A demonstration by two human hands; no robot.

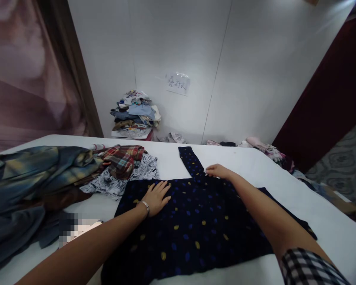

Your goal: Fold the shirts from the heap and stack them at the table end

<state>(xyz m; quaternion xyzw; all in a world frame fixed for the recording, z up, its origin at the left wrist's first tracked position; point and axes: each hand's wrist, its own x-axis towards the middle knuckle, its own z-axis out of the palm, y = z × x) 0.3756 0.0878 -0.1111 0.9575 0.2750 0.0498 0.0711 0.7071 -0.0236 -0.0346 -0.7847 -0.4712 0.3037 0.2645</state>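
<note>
Down at the near side, a dark garment with blue and yellow flecks lies spread on the white table, one dark strip of it running out past the right forearm. The left hand rests flat on it, fingers a little spread, gripping nothing. Farther on, the right hand sits at the far edge with its fingertips drawn together, right at the root of the sleeve; whether they have cloth pinched, I can't tell! That sleeve points away over bare tabletop. My read: we're at the straightening of that sleeve, and the next move calls for a sure hold there while the left palm pins the body. Off left, a red plaid shirt lies heaped; beyond, a tall clothes stack leans before the wall.
</note>
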